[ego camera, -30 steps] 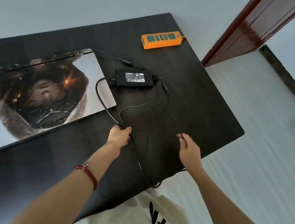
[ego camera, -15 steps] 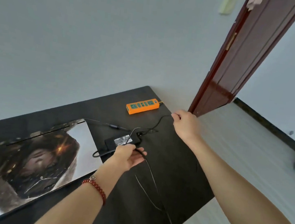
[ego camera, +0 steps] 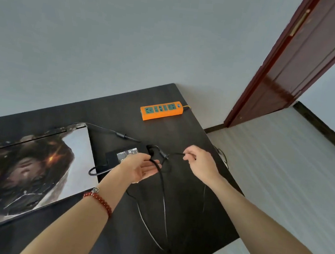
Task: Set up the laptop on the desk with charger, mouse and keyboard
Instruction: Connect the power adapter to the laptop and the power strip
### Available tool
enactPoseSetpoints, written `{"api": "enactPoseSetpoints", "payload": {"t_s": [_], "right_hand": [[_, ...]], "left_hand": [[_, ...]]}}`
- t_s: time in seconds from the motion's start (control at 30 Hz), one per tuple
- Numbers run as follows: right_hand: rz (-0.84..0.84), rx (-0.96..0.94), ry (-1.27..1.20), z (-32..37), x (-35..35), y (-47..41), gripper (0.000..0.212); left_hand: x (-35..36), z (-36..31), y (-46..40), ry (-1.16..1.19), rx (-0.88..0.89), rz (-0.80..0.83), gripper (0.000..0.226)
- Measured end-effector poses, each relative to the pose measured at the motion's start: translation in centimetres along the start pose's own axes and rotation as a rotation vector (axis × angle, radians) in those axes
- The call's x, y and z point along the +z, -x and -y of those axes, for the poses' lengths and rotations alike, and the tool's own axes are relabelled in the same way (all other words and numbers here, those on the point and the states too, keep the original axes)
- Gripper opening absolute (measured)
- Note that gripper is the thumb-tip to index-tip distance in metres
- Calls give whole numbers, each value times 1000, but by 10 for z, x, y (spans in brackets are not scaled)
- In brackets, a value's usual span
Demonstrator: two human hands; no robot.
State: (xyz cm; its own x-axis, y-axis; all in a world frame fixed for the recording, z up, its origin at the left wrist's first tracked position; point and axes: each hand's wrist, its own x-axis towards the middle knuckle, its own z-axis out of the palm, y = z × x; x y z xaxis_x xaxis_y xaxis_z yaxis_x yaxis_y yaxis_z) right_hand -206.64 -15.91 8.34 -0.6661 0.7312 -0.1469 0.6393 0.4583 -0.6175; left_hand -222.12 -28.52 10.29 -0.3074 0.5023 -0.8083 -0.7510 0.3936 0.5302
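A closed laptop (ego camera: pixel 22 164) with a printed picture on its lid lies at the left of the black desk (ego camera: pixel 189 218). The black charger brick (ego camera: pixel 120 155) sits right of it, partly behind my left hand (ego camera: pixel 139 168). That hand is palm up, with the thick charger cable (ego camera: pixel 163 198) running across its fingers. My right hand (ego camera: pixel 199 162) pinches a thinner stretch of the same cable near a small ferrite. The cable trails down over the desk's front edge. A thin lead (ego camera: pixel 107 130) runs from the laptop's back corner toward the brick. No mouse or keyboard is in view.
An orange power strip (ego camera: pixel 161 110) with green sockets lies at the desk's far right corner, by the grey wall. A dark red door frame (ego camera: pixel 278 77) stands to the right. Pale floor (ego camera: pixel 282 183) lies beyond the desk's right edge.
The view has tilted up from the desk. My right hand drew back from near the power strip toward the brick, still holding cable. My left hand stays by the brick with the cable.
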Motion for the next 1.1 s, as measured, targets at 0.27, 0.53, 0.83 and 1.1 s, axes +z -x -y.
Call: {"api": "enactPoseSetpoints", "payload": {"t_s": [0.27,0.53,0.83,1.1], "right_hand": [[457,71,-374,1,43,30,38],[526,-46,237,14,54,68,23],[401,372,208,-45,38,128,41],[118,187,-83,-4,-23,100,6]], "left_hand": [[4,2,-9,-78,14,-140,12],[-10,-9,-8,3,105,-150,3],[-16,19,0,-327,40,-67,23],[18,51,17,-1801,1183,238,86]]}}
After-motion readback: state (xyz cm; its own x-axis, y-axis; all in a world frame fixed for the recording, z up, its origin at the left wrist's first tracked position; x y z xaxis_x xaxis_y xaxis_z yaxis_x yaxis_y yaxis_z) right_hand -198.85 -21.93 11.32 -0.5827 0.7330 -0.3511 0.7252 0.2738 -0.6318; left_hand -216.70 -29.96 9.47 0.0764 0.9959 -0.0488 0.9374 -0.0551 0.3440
